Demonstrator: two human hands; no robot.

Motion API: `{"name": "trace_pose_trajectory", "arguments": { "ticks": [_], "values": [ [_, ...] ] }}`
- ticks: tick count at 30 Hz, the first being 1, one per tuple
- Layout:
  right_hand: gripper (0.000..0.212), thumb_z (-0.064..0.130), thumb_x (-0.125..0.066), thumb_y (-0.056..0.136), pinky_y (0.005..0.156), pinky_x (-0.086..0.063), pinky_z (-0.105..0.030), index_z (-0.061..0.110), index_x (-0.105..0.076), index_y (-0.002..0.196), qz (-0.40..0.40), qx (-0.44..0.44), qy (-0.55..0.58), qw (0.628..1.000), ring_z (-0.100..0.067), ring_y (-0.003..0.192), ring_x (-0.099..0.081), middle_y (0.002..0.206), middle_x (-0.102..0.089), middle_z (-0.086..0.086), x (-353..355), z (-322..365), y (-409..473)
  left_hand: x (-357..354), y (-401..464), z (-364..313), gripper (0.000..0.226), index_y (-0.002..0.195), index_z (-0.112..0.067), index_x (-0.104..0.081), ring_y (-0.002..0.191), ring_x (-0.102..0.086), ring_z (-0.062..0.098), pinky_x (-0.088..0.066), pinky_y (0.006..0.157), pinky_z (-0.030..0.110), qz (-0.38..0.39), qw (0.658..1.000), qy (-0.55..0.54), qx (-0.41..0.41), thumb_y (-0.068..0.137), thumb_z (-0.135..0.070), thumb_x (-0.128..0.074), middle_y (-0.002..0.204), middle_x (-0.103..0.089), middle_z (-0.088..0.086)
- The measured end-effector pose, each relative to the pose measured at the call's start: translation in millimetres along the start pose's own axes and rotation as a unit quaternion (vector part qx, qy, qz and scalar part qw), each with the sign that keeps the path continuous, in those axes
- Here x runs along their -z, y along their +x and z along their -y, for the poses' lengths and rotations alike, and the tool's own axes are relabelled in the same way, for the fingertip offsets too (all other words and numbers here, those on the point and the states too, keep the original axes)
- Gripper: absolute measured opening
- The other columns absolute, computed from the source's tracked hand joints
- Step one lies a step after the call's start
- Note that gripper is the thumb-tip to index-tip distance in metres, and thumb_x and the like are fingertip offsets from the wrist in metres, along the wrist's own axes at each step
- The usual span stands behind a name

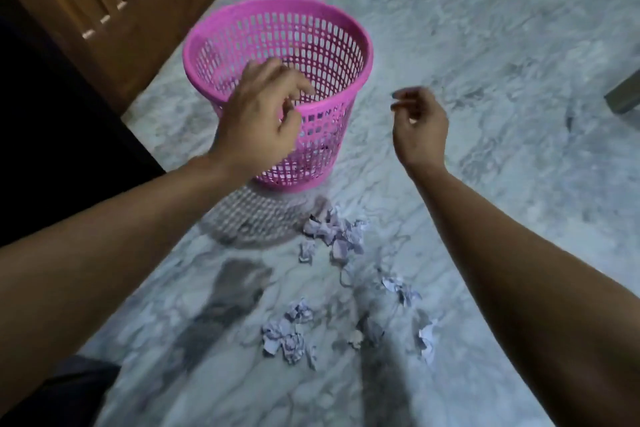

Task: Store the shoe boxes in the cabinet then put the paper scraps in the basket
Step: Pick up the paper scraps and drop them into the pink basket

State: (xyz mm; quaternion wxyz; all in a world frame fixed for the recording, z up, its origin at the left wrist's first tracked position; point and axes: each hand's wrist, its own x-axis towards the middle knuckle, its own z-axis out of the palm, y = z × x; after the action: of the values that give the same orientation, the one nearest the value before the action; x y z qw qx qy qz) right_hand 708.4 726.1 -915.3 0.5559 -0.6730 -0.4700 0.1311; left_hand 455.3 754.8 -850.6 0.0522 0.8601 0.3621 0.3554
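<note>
Left hand [258, 118] hung loosely curled and empty over the pink basket [341, 45], right hand [419, 126] likewise empty beside it; paper scraps [334, 232] lay on the floor just below, best gathered in handfuls.

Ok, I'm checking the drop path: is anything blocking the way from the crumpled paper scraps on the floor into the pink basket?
Nothing visible does. The pink plastic lattice basket stands upright with its mouth open, and the crumpled pale paper scraps lie on bare marble floor just in front of it. Only the left hand is over the near rim.
</note>
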Motion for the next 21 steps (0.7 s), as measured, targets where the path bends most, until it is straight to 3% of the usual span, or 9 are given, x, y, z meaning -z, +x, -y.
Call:
{"name": "trace_pose_trajectory", "arguments": {
  "ticks": [3, 5, 7, 9, 12, 14, 16, 19, 21],
  "values": [
    [0.026, 0.024, -0.054, 0.089, 0.083, -0.057, -0.043, 0.026, -0.067, 0.111, 0.08, -0.075, -0.108, 0.988, -0.011, 0.094, -0.067, 0.101, -0.071, 0.003, 34.5, -75.3, -83.0, -38.8, -100.3, -17.6, 0.032, 0.121, -0.008, -0.064, 0.107, -0.056, 0.034, -0.044, 0.093, 0.05, 0.121, 0.989, -0.062, -0.051, 0.091, -0.021, -0.065, 0.116, -0.062, 0.011],
    [0.038, 0.045, -0.058, 0.092, 0.092, -0.055, -0.044, 0.032, -0.057, 0.128, 0.136, -0.123, -0.183, 0.966, -0.018, 0.114, -0.062, 0.12, -0.063, 0.0, 66.7, -112.7, -148.6, -60.7, -178.4, -15.2, 0.081, 0.154, -0.022, -0.038, 0.141, -0.039, 0.034, -0.038, 0.112, 0.053, 0.312, 0.949, -0.038, 0.016, 0.087, -0.058, -0.067, 0.154, -0.041, 0.011],
    [0.08, 0.065, -0.067, 0.084, 0.111, -0.044, -0.046, 0.033, -0.035, 0.151, 0.191, -0.191, -0.226, 0.936, -0.025, 0.141, -0.041, 0.148, -0.043, -0.005, 99.3, -135.3, -210.5, -70.4, -248.3, -5.3, 0.126, 0.162, -0.034, 0.007, 0.158, 0.008, 0.03, -0.012, 0.127, 0.051, 0.465, 0.882, 0.011, 0.074, 0.07, -0.091, -0.057, 0.171, 0.013, 0.004],
    [0.134, 0.09, -0.066, 0.061, 0.124, -0.023, -0.049, 0.026, -0.005, 0.163, 0.291, -0.211, -0.299, 0.884, -0.026, 0.156, -0.007, 0.169, -0.009, -0.006, 118.1, -147.8, -258.8, -73.5, -297.8, -1.0, 0.144, 0.155, -0.036, 0.026, 0.151, 0.033, 0.032, 0.005, 0.124, 0.053, 0.532, 0.843, 0.03, 0.075, 0.055, -0.103, -0.051, 0.162, 0.039, 0.002],
    [0.164, 0.111, -0.044, 0.038, 0.125, -0.003, -0.058, 0.022, 0.021, 0.16, 0.399, -0.15, -0.387, 0.818, -0.032, 0.155, 0.023, 0.167, 0.026, -0.009, 107.1, -154.0, -289.1, -82.1, -332.1, -3.5, 0.141, 0.157, -0.032, 0.024, 0.149, 0.034, 0.038, 0.012, 0.121, 0.06, 0.552, 0.832, 0.035, 0.042, 0.057, -0.105, -0.043, 0.163, 0.036, 0.008],
    [0.165, 0.11, -0.047, 0.037, 0.123, 0.002, -0.061, 0.024, 0.022, 0.16, 0.4, -0.12, -0.382, 0.825, -0.034, 0.154, 0.026, 0.166, 0.028, -0.012, 89.5, -152.8, -287.5, -98.0, -335.3, -8.4, 0.127, 0.161, -0.027, 0.015, 0.153, 0.024, 0.04, 0.003, 0.122, 0.062, 0.506, 0.861, 0.036, 0.028, 0.071, -0.099, -0.039, 0.167, 0.024, 0.012],
    [0.16, 0.109, -0.049, 0.041, 0.122, 0.004, -0.065, 0.026, 0.02, 0.16, 0.413, -0.068, -0.375, 0.827, -0.037, 0.153, 0.026, 0.166, 0.027, -0.014, 72.1, -153.1, -282.3, -119.4, -327.2, -13.1, 0.108, 0.158, -0.031, 0.022, 0.153, 0.027, 0.034, -0.001, 0.124, 0.06, 0.474, 0.878, 0.032, 0.052, 0.086, -0.087, -0.036, 0.166, 0.028, 0.009],
    [0.135, 0.107, -0.038, 0.057, 0.119, -0.001, -0.069, 0.035, 0.01, 0.162, 0.423, -0.016, -0.397, 0.814, -0.038, 0.155, 0.016, 0.17, 0.019, -0.011, 51.4, -152.3, -282.1, -145.0, -308.3, -21.9, 0.092, 0.152, -0.038, 0.033, 0.152, 0.029, 0.03, -0.002, 0.125, 0.058, 0.453, 0.886, 0.036, 0.089, 0.096, -0.068, -0.034, 0.164, 0.034, 0.004],
    [0.113, 0.101, -0.034, 0.07, 0.114, -0.021, -0.069, 0.038, -0.014, 0.162, 0.405, 0.013, -0.415, 0.815, -0.041, 0.155, -0.014, 0.171, -0.006, -0.013, 43.9, -150.9, -282.8, -153.5, -302.0, -27.8, 0.088, 0.157, -0.037, 0.023, 0.157, 0.012, 0.034, -0.01, 0.124, 0.059, 0.44, 0.891, 0.05, 0.098, 0.098, -0.059, -0.038, 0.168, 0.022, 0.006]
  ]
}}
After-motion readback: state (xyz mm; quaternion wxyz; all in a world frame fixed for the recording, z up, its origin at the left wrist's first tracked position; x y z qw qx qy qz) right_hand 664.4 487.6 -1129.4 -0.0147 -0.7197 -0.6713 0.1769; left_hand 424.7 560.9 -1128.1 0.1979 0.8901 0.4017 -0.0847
